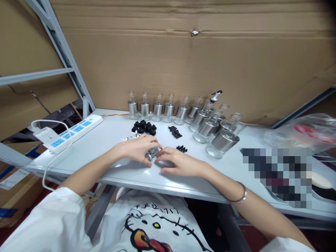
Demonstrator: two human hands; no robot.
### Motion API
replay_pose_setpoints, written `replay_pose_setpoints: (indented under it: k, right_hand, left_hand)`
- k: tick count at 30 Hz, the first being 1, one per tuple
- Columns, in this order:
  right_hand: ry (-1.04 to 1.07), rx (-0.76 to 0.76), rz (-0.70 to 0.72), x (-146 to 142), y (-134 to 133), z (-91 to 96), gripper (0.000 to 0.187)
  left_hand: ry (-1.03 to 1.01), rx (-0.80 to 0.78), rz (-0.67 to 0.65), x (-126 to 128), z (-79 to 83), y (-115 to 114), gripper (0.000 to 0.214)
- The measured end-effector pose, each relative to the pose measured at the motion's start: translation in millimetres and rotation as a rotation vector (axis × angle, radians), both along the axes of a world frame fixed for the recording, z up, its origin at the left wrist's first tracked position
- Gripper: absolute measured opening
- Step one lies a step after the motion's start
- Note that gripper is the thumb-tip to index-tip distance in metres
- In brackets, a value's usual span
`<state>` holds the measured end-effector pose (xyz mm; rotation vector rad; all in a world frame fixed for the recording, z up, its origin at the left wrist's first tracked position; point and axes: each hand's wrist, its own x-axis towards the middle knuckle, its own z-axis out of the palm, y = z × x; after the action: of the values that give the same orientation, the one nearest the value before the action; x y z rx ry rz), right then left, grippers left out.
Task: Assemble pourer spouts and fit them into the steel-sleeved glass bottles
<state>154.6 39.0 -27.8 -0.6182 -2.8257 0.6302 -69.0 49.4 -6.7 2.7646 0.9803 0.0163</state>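
Pieces of shiny metal at the middle of a pale table, between both hands and partly hidden. Left hand arched over them from 9 o'clock, thumb and fingers spread apart; cannot tell touching from hovering. Right hand just beside at 3 o'clock, palm down, fingers loosely bent and apart, tips near the left fingertips; cannot tell any contact there. Bracelet on the right arm.

From the left hand: black stoppers heaped at 12 o'clock. From the right hand: tiny black caps close by at 12 o'clock, flat black strips farther out the same way, glass bottles with metal sleeves clustered at 2 o'clock. More such bottles in a row from 11 to 1 o'clock, before a cardboard wall. Power strip at 10 o'clock, plastic bag between 2 and 3 o'clock.
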Motion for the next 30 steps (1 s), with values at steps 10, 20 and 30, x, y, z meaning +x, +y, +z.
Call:
replay_pose_setpoints:
  k: [10, 20, 30]
  right_hand:
    - [-0.003, -0.049, -0.029, 0.9, -0.2, 2.3, 0.032]
    - [0.025, -0.060, -0.078, 12.1, -1.3, 22.7, 0.022]
    - [0.258, 0.595, -0.928, 65.2, 88.4, 125.2, 0.020]
  left_hand:
    - [0.064, 0.080, 0.047, 5.9, -2.4, -2.1, 0.046]
    - [-0.091, 0.243, -0.042, 11.6, -8.3, -8.3, 0.076]
    - [-0.310, 0.147, -0.596, 54.3, -54.2, -43.4, 0.053]
